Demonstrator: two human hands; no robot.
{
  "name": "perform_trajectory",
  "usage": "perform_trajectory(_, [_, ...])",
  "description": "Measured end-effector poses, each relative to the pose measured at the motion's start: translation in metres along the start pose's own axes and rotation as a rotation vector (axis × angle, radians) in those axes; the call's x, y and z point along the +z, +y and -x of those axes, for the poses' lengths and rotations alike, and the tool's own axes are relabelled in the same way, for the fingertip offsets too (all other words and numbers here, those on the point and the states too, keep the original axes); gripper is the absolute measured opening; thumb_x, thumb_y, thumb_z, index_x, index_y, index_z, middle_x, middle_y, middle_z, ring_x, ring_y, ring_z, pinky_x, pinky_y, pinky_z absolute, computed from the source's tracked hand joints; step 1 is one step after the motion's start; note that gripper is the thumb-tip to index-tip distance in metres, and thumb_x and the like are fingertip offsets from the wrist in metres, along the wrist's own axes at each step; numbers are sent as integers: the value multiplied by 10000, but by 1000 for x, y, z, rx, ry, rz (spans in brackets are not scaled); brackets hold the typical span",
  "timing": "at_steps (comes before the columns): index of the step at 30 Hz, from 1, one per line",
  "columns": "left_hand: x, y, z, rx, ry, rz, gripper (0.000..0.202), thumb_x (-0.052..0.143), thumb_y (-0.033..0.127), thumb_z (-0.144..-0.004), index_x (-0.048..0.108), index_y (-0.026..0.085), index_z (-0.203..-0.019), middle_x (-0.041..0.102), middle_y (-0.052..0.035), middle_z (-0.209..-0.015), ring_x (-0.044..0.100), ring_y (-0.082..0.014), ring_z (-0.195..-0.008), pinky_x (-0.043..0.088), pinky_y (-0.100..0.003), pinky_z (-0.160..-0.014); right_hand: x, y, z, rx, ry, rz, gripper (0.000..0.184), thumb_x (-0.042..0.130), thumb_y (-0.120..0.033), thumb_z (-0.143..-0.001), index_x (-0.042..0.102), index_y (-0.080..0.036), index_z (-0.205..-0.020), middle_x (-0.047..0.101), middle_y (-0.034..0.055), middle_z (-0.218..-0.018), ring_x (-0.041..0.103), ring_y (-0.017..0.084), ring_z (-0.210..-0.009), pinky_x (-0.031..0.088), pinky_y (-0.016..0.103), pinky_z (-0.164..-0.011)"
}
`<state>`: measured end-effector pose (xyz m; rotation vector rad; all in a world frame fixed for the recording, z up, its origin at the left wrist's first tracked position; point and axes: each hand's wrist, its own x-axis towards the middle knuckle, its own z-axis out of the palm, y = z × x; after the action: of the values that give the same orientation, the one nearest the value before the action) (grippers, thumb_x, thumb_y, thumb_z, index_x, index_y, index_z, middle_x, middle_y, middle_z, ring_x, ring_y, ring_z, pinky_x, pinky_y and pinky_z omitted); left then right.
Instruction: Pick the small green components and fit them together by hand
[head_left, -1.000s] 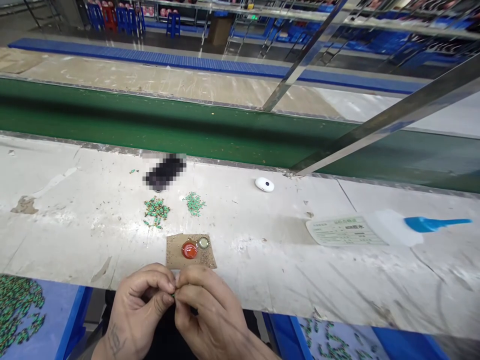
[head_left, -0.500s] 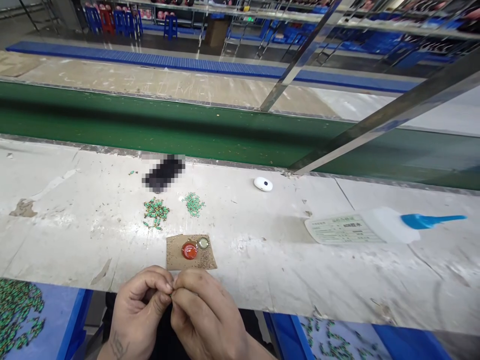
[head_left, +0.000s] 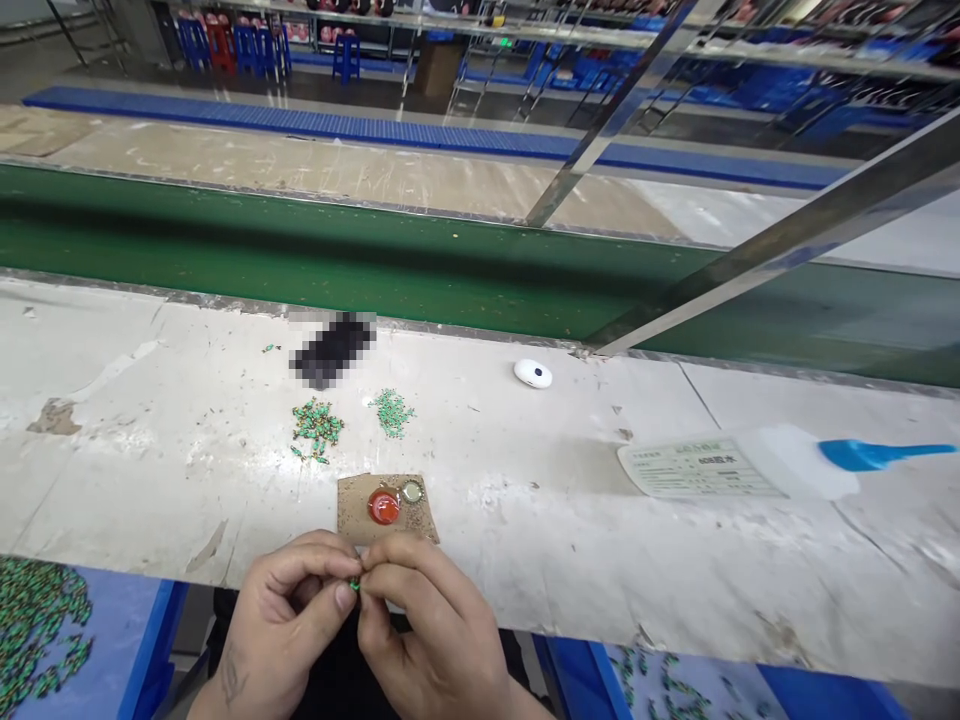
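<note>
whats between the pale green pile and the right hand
In the head view, a cardboard piece bearing a round red item and a smaller pale one.

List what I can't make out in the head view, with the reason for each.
All in the head view:
Small green piece: mostly hidden by the left hand and right hand.
Dark object: pixelated, details lost.
Left tray: cut off by the left and bottom edges.
Right tray: cut off by the bottom edge, partly hidden by the table.
Bottle label: fine print too small.
</note>
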<state>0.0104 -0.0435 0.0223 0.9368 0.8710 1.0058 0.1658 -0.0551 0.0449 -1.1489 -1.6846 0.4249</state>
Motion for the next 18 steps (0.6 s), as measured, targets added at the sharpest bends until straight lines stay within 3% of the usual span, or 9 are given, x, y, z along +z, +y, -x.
perform_trajectory(9, [1,-5,-1,35,1,-24,153,724,187,-856,802,290,-938,717,-51,-926,703,-181,-858,604,-270,-768,1,4,4,-39,22,37,251,543,27,-840,562,-205,-932,667,41,-856,662,147,-760,590,254,-653])
perform_trajectory(18, [11,0,-4,261,27,-156,140,705,165,-858,792,263,-905,710,-36,-817,706,-146,-750,589,-209,-678,1,13,13,-157,18,74,209,554,-7,-854,598,-184,-955,683,63,-872,677,174,-799,622,288,-719])
